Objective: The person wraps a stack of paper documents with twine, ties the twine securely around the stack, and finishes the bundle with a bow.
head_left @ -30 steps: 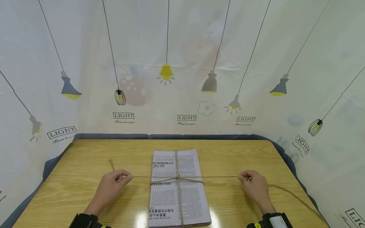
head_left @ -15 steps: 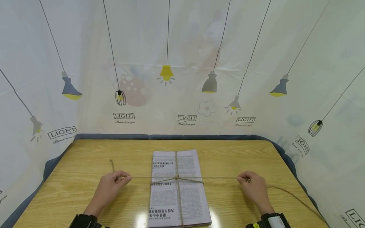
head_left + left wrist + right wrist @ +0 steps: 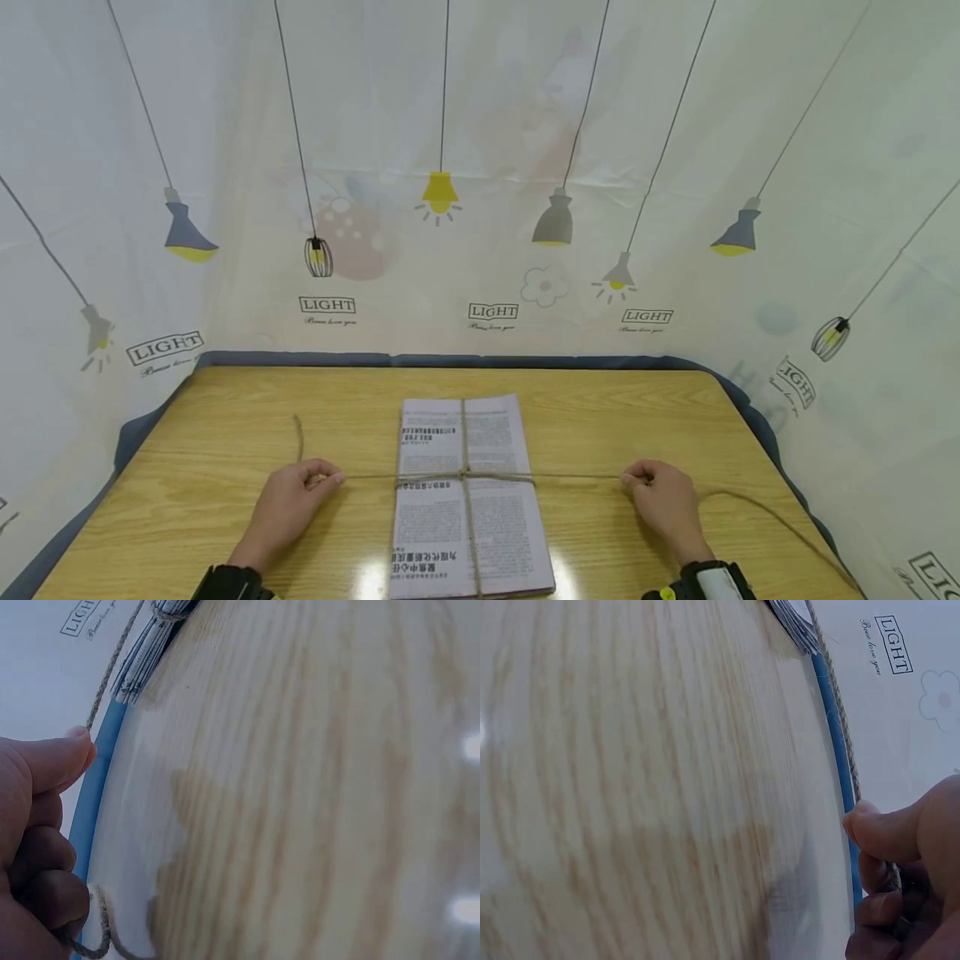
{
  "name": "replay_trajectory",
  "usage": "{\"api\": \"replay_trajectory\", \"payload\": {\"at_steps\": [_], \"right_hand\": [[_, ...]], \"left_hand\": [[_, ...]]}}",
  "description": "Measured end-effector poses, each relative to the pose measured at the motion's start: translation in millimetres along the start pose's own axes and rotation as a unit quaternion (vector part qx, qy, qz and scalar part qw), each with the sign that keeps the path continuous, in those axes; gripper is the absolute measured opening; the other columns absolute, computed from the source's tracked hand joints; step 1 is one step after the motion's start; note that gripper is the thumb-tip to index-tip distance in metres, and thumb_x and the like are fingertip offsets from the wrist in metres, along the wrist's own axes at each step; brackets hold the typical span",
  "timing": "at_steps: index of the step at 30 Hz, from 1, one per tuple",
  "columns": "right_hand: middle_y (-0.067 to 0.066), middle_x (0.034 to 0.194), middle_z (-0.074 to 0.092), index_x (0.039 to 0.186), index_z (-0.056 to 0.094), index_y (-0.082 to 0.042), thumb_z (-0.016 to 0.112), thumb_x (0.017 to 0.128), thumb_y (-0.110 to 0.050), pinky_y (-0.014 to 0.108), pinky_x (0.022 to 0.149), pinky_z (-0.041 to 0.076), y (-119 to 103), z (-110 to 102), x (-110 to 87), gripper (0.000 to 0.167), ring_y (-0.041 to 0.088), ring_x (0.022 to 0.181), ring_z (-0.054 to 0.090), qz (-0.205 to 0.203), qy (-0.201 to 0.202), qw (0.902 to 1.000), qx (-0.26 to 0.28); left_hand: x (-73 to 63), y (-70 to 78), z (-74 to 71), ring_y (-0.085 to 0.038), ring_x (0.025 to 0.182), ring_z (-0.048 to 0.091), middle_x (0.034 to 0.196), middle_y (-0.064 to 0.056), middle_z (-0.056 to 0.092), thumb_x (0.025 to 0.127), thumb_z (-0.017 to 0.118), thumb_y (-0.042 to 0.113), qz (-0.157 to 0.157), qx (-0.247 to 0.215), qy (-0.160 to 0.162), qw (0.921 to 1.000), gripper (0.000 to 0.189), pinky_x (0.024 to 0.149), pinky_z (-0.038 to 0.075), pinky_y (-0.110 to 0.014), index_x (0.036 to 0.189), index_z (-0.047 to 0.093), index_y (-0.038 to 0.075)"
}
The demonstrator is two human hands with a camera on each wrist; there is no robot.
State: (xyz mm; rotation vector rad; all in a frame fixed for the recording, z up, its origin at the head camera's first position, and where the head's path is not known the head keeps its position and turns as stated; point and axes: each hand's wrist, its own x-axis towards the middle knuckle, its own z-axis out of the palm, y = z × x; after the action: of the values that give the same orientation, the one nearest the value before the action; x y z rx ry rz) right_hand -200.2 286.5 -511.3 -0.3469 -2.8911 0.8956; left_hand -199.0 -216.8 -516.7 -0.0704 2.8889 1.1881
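Note:
A stack of newspapers (image 3: 498, 533) lies on the table, bound lengthwise and crosswise with brown twine (image 3: 471, 533) that crosses in a knot near its middle. To the left, my left hand (image 3: 288, 504) pinches one length of the twine between thumb and forefinger; its loose tail sticks up behind the hand. On the right, my right hand (image 3: 663, 504) pinches the other length, which trails off toward the right table edge. Both lengths run straight and taut from the knot. Each wrist view shows curled fingers and twine (image 3: 109, 679) leading up to the stack.
The wooden table (image 3: 600, 417) has a dark blue border (image 3: 525, 361) along its far edge. Behind it hangs a pale curtain (image 3: 480, 100) printed with lamps. Black bands with cameras sit on both wrists, the right one (image 3: 708, 581) in view near the bottom.
Both hands have moved slightly toward me and a little inward. The pulled twine has come down nearly in line with the crosswise strand on the stack.

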Motion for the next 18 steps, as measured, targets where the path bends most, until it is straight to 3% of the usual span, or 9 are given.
{"api": "replay_trajectory", "payload": {"at_steps": [4, 10, 18], "right_hand": [[0.004, 0.082, 0.069, 0.087, 0.072, -0.007, 0.067, 0.088, -0.015, 0.033, 0.068, 0.043, 3.3, 0.2, 0.2, 0.010, 0.018, 0.074, 0.058, -0.002, -0.002, 1.0000, -0.003], [0.005, 0.082, 0.070, 0.087, 0.073, -0.006, 0.068, 0.087, -0.016, 0.033, 0.066, 0.044, 7.0, 0.2, -1.7, 0.010, 0.018, 0.073, 0.059, 0.010, -0.006, 0.9999, 0.001], [0.006, 0.081, 0.068, 0.087, 0.072, -0.005, 0.068, 0.088, -0.016, 0.033, 0.066, 0.043, 7.5, 5.4, -1.8, 0.012, 0.019, 0.073, 0.058, 0.026, -0.012, 0.9996, 0.001]], "left_hand": [[-0.3, -0.3, -0.3, -0.009, 0.060, 0.043, 0.084, 0.000, 0.070, 0.093, 0.066, 0.033, 0.010, 0.017, 0.015, 0.9997, 0.016, 0.060, 0.034, -0.024, 0.097, 0.074, 0.019], [0.4, 1.9, -0.6, -0.010, 0.055, 0.035, 0.073, 0.000, 0.064, 0.094, 0.065, 0.033, 0.000, 0.027, 0.019, 0.9995, 0.018, 0.057, 0.030, -0.024, 0.097, 0.074, 0.018], [-1.6, 1.5, 1.7, -0.011, 0.071, 0.055, 0.099, -0.008, 0.074, 0.093, 0.066, 0.032, 0.017, 0.037, 0.037, 0.9985, 0.018, 0.067, 0.042, -0.028, 0.097, 0.074, 0.016]]}}
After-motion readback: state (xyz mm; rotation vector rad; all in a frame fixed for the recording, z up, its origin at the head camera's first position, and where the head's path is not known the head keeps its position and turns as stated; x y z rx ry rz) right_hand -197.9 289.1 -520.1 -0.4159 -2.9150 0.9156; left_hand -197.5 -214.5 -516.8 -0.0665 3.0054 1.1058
